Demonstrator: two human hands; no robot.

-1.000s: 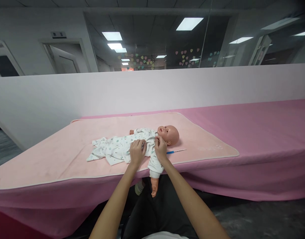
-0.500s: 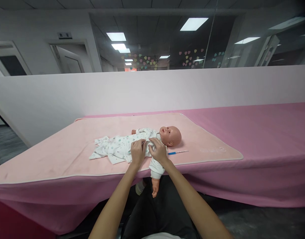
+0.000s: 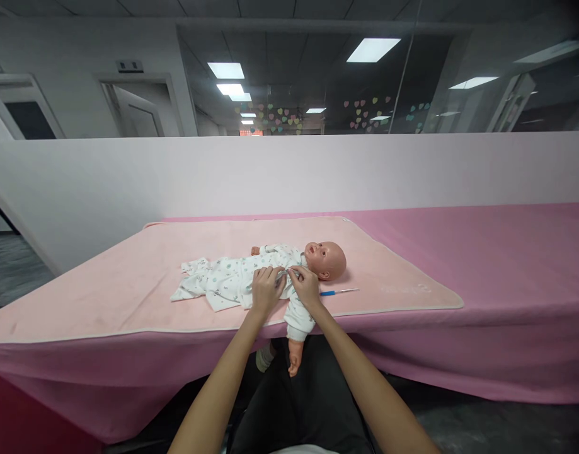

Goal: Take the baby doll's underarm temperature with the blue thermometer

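Note:
A baby doll lies on its back on the peach mat, its head to the right. It wears a white printed baby outfit. My left hand is closed at the chest of the outfit, fingertips pinching the cloth. Close by on the right, my right hand also pinches the cloth just below the doll's neck. Exactly what lies between the fingertips is too small to make out. One doll arm hangs over the table's front edge, between my forearms.
Right of my right hand lies a thin blue-handled tool with a slim pale shaft. The peach mat covers part of the pink tablecloth. A white half-wall with glass above stands behind the table.
My fingertips have come closer together and closed on the cloth at the doll's chest. The view has shifted slightly; the doll and the blue-handled tool stay in place.

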